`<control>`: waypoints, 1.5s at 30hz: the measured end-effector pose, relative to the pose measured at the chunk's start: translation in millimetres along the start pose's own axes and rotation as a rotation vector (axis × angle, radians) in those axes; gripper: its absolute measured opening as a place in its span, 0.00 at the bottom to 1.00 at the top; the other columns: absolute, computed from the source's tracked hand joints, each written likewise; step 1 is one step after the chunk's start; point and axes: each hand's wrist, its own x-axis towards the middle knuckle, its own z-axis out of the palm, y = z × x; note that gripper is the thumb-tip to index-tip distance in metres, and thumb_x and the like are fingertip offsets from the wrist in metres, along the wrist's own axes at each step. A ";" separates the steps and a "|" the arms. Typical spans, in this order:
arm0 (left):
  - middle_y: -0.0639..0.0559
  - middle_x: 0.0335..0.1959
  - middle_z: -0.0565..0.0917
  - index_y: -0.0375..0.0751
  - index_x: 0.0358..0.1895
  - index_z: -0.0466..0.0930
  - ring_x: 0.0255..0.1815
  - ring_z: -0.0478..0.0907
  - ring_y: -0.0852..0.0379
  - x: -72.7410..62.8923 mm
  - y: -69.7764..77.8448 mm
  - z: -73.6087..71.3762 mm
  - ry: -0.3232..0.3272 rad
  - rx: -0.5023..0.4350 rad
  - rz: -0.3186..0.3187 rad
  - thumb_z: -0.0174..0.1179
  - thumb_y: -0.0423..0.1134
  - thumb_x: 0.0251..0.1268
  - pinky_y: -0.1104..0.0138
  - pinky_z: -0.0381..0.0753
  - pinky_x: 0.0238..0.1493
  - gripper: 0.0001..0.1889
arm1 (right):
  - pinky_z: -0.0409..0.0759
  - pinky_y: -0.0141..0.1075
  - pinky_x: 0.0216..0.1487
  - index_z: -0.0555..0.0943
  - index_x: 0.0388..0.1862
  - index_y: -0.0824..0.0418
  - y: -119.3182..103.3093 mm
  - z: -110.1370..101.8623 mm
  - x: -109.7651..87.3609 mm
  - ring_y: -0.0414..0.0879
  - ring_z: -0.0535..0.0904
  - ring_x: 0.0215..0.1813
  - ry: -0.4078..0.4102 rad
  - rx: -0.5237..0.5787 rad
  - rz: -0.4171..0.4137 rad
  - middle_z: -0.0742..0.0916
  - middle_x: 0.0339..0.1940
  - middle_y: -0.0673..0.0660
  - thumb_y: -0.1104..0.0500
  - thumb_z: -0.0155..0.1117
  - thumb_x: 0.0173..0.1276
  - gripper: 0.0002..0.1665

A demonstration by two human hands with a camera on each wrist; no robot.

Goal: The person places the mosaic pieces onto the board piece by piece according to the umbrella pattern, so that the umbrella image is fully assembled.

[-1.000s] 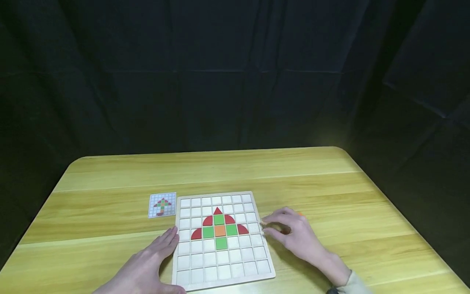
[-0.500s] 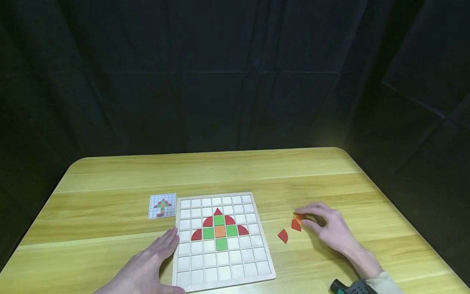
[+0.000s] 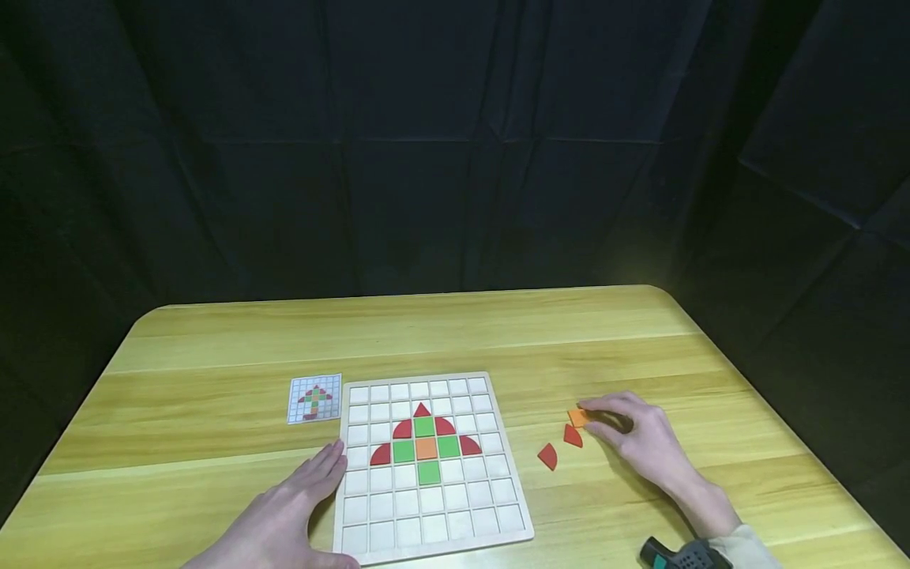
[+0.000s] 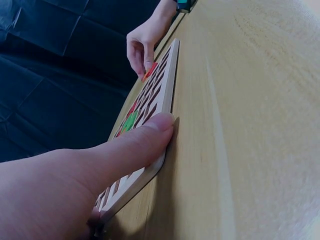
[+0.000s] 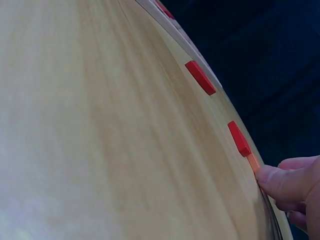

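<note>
A white gridded board lies on the table bearing an arrow-like pattern of red, green and orange tiles. My left hand rests along its left edge, fingers straight. The left thumb presses the board's side near a corner. To the right of the board, my right hand pinches an orange square tile between thumb and fingertips, low over the tabletop. Just in front of that tile sits a red quarter-circle tile, and nearer the board a second red quarter-circle tile.
A small pattern card showing a similar coloured figure lies by the board's upper left corner. The wooden table extends behind the board to a dark curtain.
My right hand has gone from the board's right edge rightward to the loose tiles, and its fingers have settled on the orange square tile. The left hand and board stay put.
</note>
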 end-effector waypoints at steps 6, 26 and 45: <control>0.40 0.78 0.61 0.30 0.73 0.64 0.76 0.62 0.39 -0.8 -0.8 1.2 0.043 0.032 0.030 0.66 0.79 0.38 0.45 0.74 0.64 0.65 | 0.70 0.13 0.51 0.90 0.44 0.51 2.2 5.2 0.9 0.32 0.82 0.45 0.060 0.008 -0.059 0.89 0.40 0.45 0.61 0.82 0.51 0.20; 0.41 0.79 0.59 0.31 0.74 0.63 0.77 0.60 0.39 0.3 0.3 0.0 0.000 -0.005 0.002 0.65 0.80 0.38 0.43 0.72 0.65 0.66 | 0.79 0.24 0.43 0.90 0.40 0.53 -22.0 25.8 21.1 0.44 0.85 0.42 0.183 0.028 -0.088 0.90 0.37 0.48 0.62 0.82 0.50 0.16; 0.42 0.80 0.59 0.32 0.74 0.62 0.77 0.59 0.39 0.6 -1.3 0.3 -0.011 -0.015 -0.004 0.65 0.80 0.38 0.43 0.72 0.65 0.65 | 0.85 0.36 0.43 0.90 0.39 0.54 -86.8 61.4 33.3 0.42 0.86 0.42 0.120 0.198 -0.273 0.90 0.38 0.46 0.63 0.82 0.48 0.17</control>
